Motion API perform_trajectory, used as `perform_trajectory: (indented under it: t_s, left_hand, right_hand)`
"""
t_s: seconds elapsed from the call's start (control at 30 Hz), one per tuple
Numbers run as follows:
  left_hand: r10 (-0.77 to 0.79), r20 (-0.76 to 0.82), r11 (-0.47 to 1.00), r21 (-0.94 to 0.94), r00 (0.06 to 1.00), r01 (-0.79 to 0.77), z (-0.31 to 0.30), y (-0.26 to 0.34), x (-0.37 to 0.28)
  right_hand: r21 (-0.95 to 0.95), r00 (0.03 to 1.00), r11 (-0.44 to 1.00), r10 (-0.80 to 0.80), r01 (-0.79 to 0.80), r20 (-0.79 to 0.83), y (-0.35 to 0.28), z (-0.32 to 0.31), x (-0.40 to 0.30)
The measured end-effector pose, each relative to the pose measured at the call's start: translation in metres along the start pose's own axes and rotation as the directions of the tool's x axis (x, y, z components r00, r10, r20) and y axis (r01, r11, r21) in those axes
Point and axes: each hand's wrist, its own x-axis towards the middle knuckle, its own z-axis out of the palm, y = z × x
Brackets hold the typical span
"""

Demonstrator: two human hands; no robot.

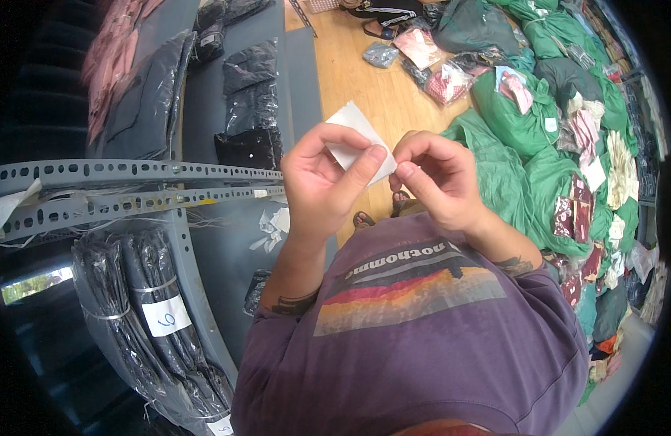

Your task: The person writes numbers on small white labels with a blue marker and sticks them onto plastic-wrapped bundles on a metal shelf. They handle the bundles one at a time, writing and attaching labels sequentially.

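A small white paper square (355, 126) is held out in front of my chest, tilted with one corner up. My left hand (335, 177) pinches it between thumb and fingers. At the paper's right corner, my right hand (434, 177) has its thumb and index fingertip closed together; whether they grip the corner or only touch it is partly hidden by the fingers. Left of my hands, black garments in clear plastic (252, 103) lie on a grey metal shelf (205, 117). Torn white paper pieces (274, 226) lie on the shelf surface beside my left forearm.
Slotted metal shelf rails (96, 171) run at the left, above tied bundles of plastic-wrapped black garments (161, 289). Green cloth sacks (510, 117) and loose clothes pile up at the right. Bagged garments (449, 83) lie on the wooden floor (349, 65). Part of another person (384, 11) shows at the top.
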Motion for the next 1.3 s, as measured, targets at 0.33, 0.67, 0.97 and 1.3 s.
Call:
perform_trajectory:
  t_s: [0.33,0.67,0.97,1.3]
  left_hand:
    - [-0.048,0.182,0.990,0.139,0.982,0.023,0.004,0.006,0.003]
    - [0.075,0.174,0.944,0.304,0.982,-0.126,-0.011,0.015,0.005]
    - [0.254,0.006,0.738,0.645,0.967,-0.197,-0.033,0.073,-0.041]
    - [0.459,-0.293,0.602,0.797,0.838,-0.051,-0.050,0.109,-0.151]
  right_hand:
    - [0.017,0.999,0.999,-0.033,0.033,-0.019,0.003,-0.003,0.001]
    - [-0.048,1.000,0.999,0.002,-0.001,0.028,0.003,-0.009,0.006]
    - [-0.026,0.935,0.991,-0.114,0.131,0.337,0.011,0.024,0.042]
    - [0.013,0.792,0.991,-0.113,0.131,0.600,0.034,0.122,0.055]
